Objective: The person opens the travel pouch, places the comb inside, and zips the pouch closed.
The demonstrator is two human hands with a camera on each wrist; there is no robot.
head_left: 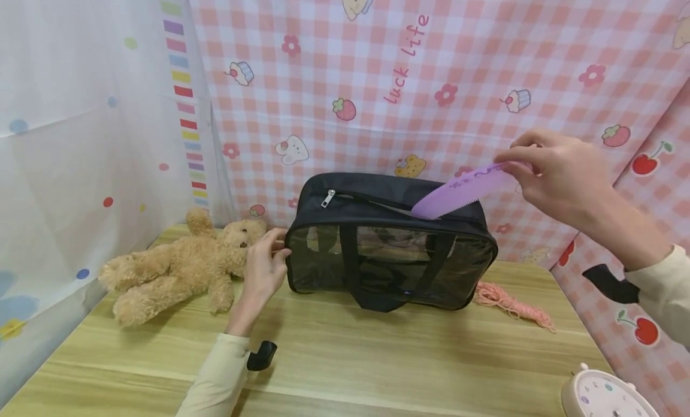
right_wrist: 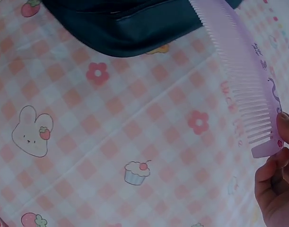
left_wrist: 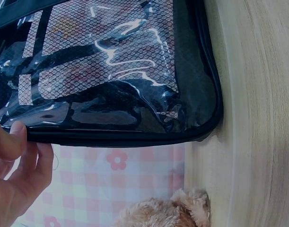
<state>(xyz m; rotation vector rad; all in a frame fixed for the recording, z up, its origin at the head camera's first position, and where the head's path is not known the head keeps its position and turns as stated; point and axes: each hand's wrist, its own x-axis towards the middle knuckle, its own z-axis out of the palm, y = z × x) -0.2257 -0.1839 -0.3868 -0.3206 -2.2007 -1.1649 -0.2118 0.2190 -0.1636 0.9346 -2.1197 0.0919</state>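
A black bag (head_left: 388, 243) with a see-through front stands upright on the table, its top zipper partly undone. My left hand (head_left: 266, 264) pinches the bag's left edge, thumb in front and fingers behind, as the left wrist view shows. Up at the right, my right hand (head_left: 560, 171) holds a purple comb (head_left: 466, 189) by one end between thumb and fingers. The comb slants down to the left, and its far tip is at the zipper opening; whether the tip is inside I cannot tell. In the right wrist view the comb's teeth (right_wrist: 234, 80) face left.
A tan teddy bear (head_left: 188, 264) lies left of the bag, close to my left hand. Pink cord (head_left: 512, 303) lies by the bag's lower right corner. A round white clock (head_left: 609, 396) is at the front right. Checked cloth (head_left: 345, 75) hangs behind the wooden table (head_left: 377, 357).
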